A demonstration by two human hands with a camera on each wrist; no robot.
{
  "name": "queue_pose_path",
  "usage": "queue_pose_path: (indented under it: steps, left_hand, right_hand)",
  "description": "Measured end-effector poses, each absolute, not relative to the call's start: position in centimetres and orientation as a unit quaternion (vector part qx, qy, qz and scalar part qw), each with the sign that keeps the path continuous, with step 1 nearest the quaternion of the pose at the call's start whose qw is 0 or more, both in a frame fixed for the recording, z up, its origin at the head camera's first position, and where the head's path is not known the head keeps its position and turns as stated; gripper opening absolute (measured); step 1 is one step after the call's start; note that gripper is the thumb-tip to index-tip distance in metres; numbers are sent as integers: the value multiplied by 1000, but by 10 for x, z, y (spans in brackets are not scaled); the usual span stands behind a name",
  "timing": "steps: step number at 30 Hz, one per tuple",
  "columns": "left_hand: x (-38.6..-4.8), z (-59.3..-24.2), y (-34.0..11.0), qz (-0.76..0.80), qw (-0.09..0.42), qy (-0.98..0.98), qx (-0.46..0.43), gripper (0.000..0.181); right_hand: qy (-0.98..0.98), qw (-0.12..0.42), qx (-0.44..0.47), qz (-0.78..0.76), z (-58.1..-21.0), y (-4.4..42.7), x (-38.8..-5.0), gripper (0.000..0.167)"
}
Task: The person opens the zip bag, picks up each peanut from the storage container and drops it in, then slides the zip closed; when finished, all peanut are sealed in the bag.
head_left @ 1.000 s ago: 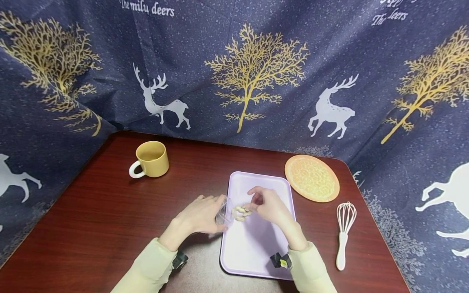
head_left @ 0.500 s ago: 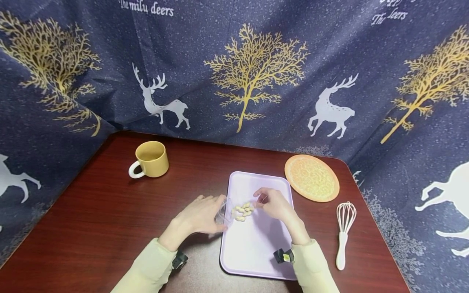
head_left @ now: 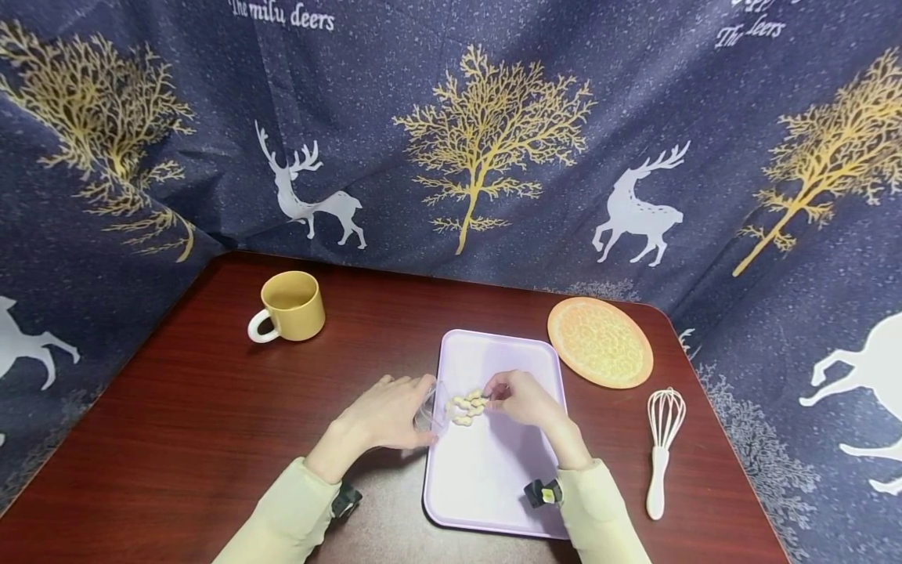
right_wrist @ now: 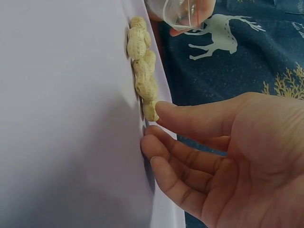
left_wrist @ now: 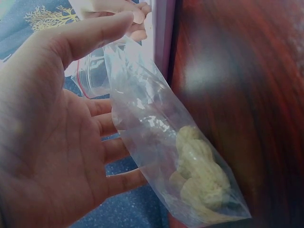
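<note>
Gripping the bag in the head view, the left hand sits left of the peanuts, bagged nuts lie near its fingers in the left wrist view, and the right hand, thumb and fingers parted, is beside the peanuts in the right's.

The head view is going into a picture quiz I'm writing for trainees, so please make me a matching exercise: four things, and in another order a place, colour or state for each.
Things
1. Mug
2. Whisk
3. Plastic bag
4. Loose peanuts

Places, colours or states
A. On the tray, by the right hand
B. Yellow inside and out
C. Held in the left hand
D. Lying to the right of the tray

Right pairs
1-B, 2-D, 3-C, 4-A
</note>
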State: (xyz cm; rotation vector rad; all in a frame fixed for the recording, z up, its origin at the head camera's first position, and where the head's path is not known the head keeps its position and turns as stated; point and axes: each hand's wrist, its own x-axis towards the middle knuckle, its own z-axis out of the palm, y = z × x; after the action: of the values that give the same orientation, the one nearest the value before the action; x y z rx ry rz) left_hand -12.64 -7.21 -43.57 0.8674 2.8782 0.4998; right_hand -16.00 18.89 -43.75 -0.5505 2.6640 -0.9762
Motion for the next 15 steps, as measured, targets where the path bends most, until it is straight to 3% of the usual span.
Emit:
queue_pose_path:
  steps: [15]
  left_hand:
    - [-127, -436, -72, 159, 49, 944, 285, 63]
  right_hand:
    - [923, 124, -159, -327, -442, 184, -159, 6]
